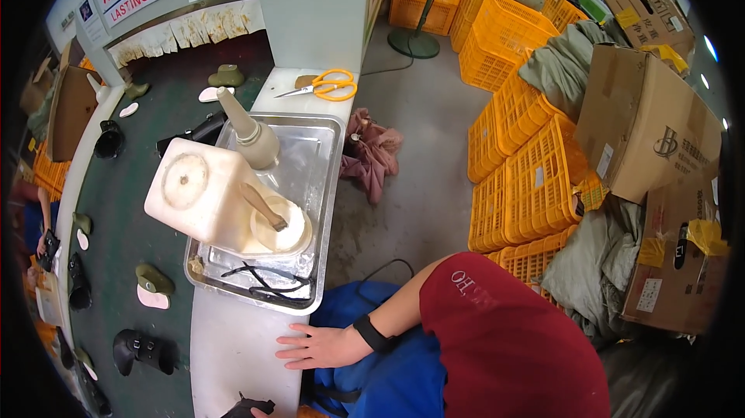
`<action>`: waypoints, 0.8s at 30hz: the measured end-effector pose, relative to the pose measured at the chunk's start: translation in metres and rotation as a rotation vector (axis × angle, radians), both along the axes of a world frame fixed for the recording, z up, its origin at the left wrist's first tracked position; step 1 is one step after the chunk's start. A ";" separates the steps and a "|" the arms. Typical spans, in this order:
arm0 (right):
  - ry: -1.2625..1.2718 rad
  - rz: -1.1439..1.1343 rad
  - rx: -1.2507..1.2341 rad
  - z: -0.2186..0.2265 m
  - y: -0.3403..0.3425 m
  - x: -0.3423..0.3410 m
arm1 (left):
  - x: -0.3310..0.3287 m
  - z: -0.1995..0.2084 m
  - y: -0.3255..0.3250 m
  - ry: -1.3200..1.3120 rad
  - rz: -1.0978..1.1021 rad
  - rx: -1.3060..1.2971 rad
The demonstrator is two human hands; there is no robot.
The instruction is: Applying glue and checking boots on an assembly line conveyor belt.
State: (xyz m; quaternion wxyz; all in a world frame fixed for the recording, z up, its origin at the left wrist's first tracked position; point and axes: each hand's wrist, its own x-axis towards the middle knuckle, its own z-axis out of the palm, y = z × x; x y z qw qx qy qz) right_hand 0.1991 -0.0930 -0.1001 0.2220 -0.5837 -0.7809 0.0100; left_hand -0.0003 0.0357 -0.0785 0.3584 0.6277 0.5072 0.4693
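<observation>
My right hand (330, 347) lies palm down with fingers spread on the white ledge (233, 340), a black band on its wrist. At the bottom edge only fingertips of my left hand (259, 413) show, against a black shoe (247, 406) mostly cut off by the frame. Beyond my right hand a metal tray (335, 177) holds a cut-open white plastic jug (206, 193) with a brush (262, 205) in its opening. A beige nozzle bottle (254, 138) and black straps (272, 286) are also in the tray.
Orange-handled scissors (330, 86) lie past the tray. On the left, a dark green conveyor (116, 247) carries black shoes (143, 351), green shoe lasts (155, 278) and insoles. Stacked yellow crates (528, 177) and cardboard boxes (652, 123) stand right. Another person's hand (43, 243) shows far left.
</observation>
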 end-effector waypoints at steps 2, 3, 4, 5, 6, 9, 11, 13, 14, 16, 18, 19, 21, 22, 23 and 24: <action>0.009 0.004 -0.012 0.000 0.001 -0.001 | 0.002 -0.001 0.001 -0.002 -0.004 -0.007; 0.011 0.004 -0.019 0.000 0.001 -0.001 | 0.002 -0.001 0.000 -0.001 -0.006 -0.009; 0.012 0.000 -0.009 0.000 0.001 -0.001 | 0.002 -0.002 0.001 -0.001 -0.009 -0.014; 0.018 0.004 -0.016 -0.001 0.001 -0.001 | 0.002 -0.003 0.001 -0.002 -0.011 -0.017; 0.016 0.007 -0.030 -0.001 0.001 -0.001 | 0.002 -0.003 0.002 -0.001 -0.013 -0.021; 0.014 0.003 -0.003 -0.002 0.000 -0.001 | 0.003 -0.004 0.002 -0.003 -0.016 -0.032; 0.015 0.010 -0.021 -0.003 0.001 -0.001 | 0.003 -0.004 0.002 -0.006 -0.016 -0.041; 0.013 0.007 -0.003 -0.003 0.002 -0.001 | 0.004 -0.003 0.002 -0.012 -0.017 -0.045; -0.001 0.012 -0.008 -0.003 0.002 -0.001 | 0.005 -0.004 0.002 -0.012 -0.018 -0.048; -0.019 0.019 -0.009 -0.003 0.002 -0.001 | 0.006 -0.004 0.001 -0.018 -0.020 -0.057; 0.013 0.012 0.000 -0.003 0.002 -0.001 | 0.006 -0.005 0.002 -0.024 -0.021 -0.061; 0.012 0.014 0.002 -0.002 0.002 -0.001 | 0.005 -0.005 0.002 -0.021 -0.023 -0.067; 0.023 0.011 0.020 -0.002 0.002 -0.001 | 0.003 -0.006 0.002 -0.024 -0.023 -0.075; 0.033 0.020 -0.003 -0.002 0.002 -0.001 | 0.002 -0.007 0.002 -0.025 -0.022 -0.077; 0.039 0.018 -0.009 -0.002 0.002 -0.001 | 0.001 -0.006 0.002 -0.027 -0.021 -0.083; 0.039 0.015 -0.007 -0.002 0.002 -0.001 | 0.000 -0.005 0.003 -0.027 -0.020 -0.087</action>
